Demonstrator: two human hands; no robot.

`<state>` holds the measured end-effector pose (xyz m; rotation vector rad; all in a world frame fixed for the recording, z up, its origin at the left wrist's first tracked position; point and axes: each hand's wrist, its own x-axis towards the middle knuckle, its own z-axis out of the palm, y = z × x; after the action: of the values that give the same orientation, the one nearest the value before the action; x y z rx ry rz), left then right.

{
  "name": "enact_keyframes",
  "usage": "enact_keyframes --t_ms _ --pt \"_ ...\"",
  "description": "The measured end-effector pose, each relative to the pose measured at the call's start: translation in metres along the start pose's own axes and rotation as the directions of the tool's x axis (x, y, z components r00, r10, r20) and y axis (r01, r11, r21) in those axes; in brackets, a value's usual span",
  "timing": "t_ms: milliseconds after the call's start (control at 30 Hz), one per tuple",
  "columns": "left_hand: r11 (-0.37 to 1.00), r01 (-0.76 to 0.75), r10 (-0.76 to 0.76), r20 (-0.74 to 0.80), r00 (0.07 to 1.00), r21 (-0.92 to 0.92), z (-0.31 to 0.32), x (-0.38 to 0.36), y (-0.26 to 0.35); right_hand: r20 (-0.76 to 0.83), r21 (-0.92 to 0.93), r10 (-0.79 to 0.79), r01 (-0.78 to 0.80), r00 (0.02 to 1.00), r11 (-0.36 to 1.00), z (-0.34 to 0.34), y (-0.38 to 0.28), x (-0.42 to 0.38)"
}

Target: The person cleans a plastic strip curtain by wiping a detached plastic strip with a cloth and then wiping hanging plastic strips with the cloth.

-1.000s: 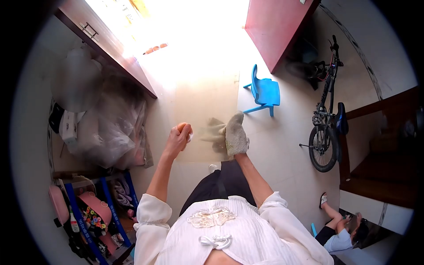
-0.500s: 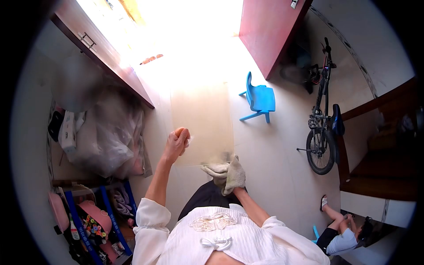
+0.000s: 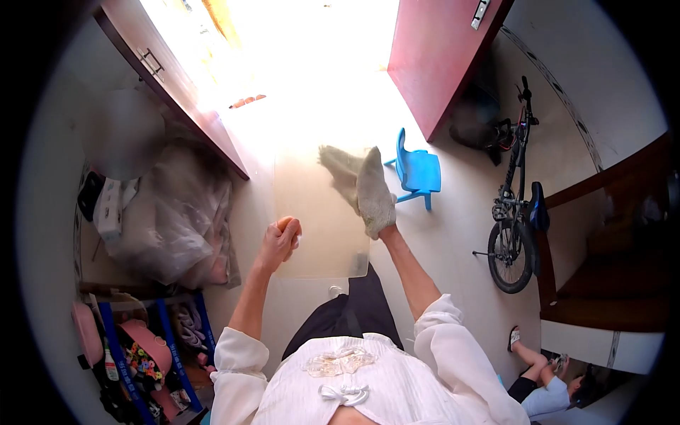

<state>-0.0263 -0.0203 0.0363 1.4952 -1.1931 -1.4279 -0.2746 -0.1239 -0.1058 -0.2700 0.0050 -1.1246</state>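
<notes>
A see-through rectangular panel [image 3: 312, 258] with a yellowish tint spans the space in front of me, and the floor shows through it. My left hand [image 3: 280, 241] is closed at the panel's left edge, thumb on top. A grey-green cloth [image 3: 341, 173] covers my right hand [image 3: 375, 198] down to the wrist, hiding the fingers. One fold of it hangs off to the left over the panel's upper part. The arm is stretched forward, with the covered hand near the panel's upper right edge. A dark smudge or patch shows at the panel's lower right corner.
Right of the panel stands a small blue chair [image 3: 419, 172]. A bicycle [image 3: 511, 212] leans farther right, and a seated person [image 3: 549, 393] is at lower right. Plastic-wrapped goods [image 3: 170, 219] and a rack of bags [image 3: 149, 354] line the left. Red doors [image 3: 443, 64] frame bright light ahead.
My right hand and the cloth have moved forward, from the panel's lower right corner to its upper right part. My left hand stays at the left edge, slightly lower in view.
</notes>
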Motion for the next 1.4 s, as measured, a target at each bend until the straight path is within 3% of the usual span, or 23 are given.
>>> enact_keyframes --t_ms 100,133,167,233,267,300,333,367,400,467,500,533,567,633,667,700,733,767,833,933,967,1167,1400 --pt "0.998 -0.008 0.010 -0.045 0.999 0.056 -0.004 0.000 -0.010 0.032 -0.512 -0.121 0.121 0.992 0.850 0.013 0.024 -0.034" --pt "0.999 0.002 0.000 -0.044 0.999 0.054 -0.004 -0.003 -0.015 -0.091 -0.856 -0.340 0.101 0.936 0.508 0.051 0.036 -0.056" --pt "0.997 0.023 -0.018 -0.067 0.998 0.072 -0.004 -0.001 -0.016 -0.058 -0.932 -0.359 0.078 0.931 0.353 0.062 0.043 -0.066" --pt "0.995 0.028 -0.020 -0.083 0.996 0.093 -0.005 0.008 -0.021 -0.032 -0.971 -0.438 0.076 0.898 0.227 0.050 0.067 -0.091" --pt "0.999 0.026 -0.023 -0.078 0.997 0.043 -0.010 0.010 -0.028 -0.047 -0.959 -0.496 0.100 0.867 0.266 0.014 0.085 -0.111" --pt "1.000 0.025 -0.025 -0.075 0.997 -0.009 -0.012 0.012 -0.031 -0.329 -0.546 -0.275 0.055 0.903 0.836 -0.033 0.096 -0.132" --pt "1.000 0.013 -0.014 -0.077 0.997 -0.010 -0.013 0.010 -0.025 -0.361 -0.219 -0.097 0.016 0.927 0.976 -0.049 0.099 -0.145" --pt "0.998 -0.005 0.008 -0.053 0.999 0.066 -0.015 0.005 -0.013 -0.381 0.135 0.085 -0.036 0.920 0.990 -0.065 0.103 -0.158" --pt "0.990 -0.027 0.032 -0.030 0.999 0.141 -0.017 0.002 0.000 -0.280 -0.179 -0.067 0.017 0.958 0.984 -0.059 0.101 -0.160" --pt "0.995 -0.019 0.021 -0.016 1.000 0.100 -0.012 -0.002 0.024 -0.117 -0.473 -0.179 0.104 0.977 0.875 -0.035 0.077 -0.140" --pt "0.998 0.006 -0.006 0.008 1.000 0.063 -0.011 -0.003 0.031 0.004 -0.951 -0.304 0.097 0.953 0.294 -0.011 0.051 -0.114" --pt "0.998 -0.009 0.008 0.004 1.000 0.065 -0.013 -0.002 0.032 0.185 -0.892 -0.321 0.021 0.929 -0.451 0.005 0.026 -0.083" --pt "0.997 -0.029 0.027 0.029 0.999 0.075 -0.015 -0.001 0.032 -0.028 -0.957 -0.402 0.091 0.915 0.276 -0.001 0.007 -0.049" --pt "0.995 -0.055 0.050 0.064 0.997 0.084 -0.018 -0.002 0.030 -0.033 -0.924 -0.388 0.120 0.921 0.362 0.011 -0.036 0.013" --pt "0.995 -0.058 0.052 0.071 0.996 0.082 -0.019 -0.005 0.026 0.158 -0.984 -0.340 0.119 0.927 -0.131 0.036 -0.053 0.039" --pt "0.993 -0.070 0.064 0.062 0.996 0.096 -0.020 -0.006 0.018 0.342 -0.797 -0.278 0.121 0.898 -0.591 0.062 -0.070 0.065" --pt "0.996 -0.036 0.031 0.062 0.998 0.084 -0.019 -0.011 0.017 0.481 -0.542 -0.169 0.140 0.860 -0.829 0.083 -0.080 0.094" --pt "0.995 -0.050 0.045 0.063 0.997 0.084 -0.018 -0.013 0.011 0.489 -0.547 -0.179 0.140 0.854 -0.825 0.099 -0.091 0.125" --pt "0.997 -0.011 0.006 0.068 0.998 0.070 -0.013 -0.021 0.010 0.332 -0.170 0.009 0.069 0.943 -0.983 0.125 -0.111 0.188" --pt "0.998 0.004 -0.009 0.081 0.997 0.066 0.000 -0.032 0.016 0.496 -0.527 0.131 0.418 0.858 -0.740 0.131 -0.138 0.255" --pt "0.999 0.013 -0.015 0.078 0.997 0.034 0.006 -0.037 0.019 0.508 -0.591 0.122 0.448 0.853 -0.670 0.129 -0.143 0.273" --pt "0.999 0.023 -0.023 -0.013 1.000 -0.023 0.020 -0.027 0.011 0.464 -0.780 -0.074 0.368 0.883 -0.506 0.101 -0.139 0.316" --pt "0.997 0.081 -0.081 0.001 0.997 -0.008 0.011 -0.023 0.005 0.497 -0.822 -0.251 0.357 0.831 -0.444 0.050 -0.087 0.270"
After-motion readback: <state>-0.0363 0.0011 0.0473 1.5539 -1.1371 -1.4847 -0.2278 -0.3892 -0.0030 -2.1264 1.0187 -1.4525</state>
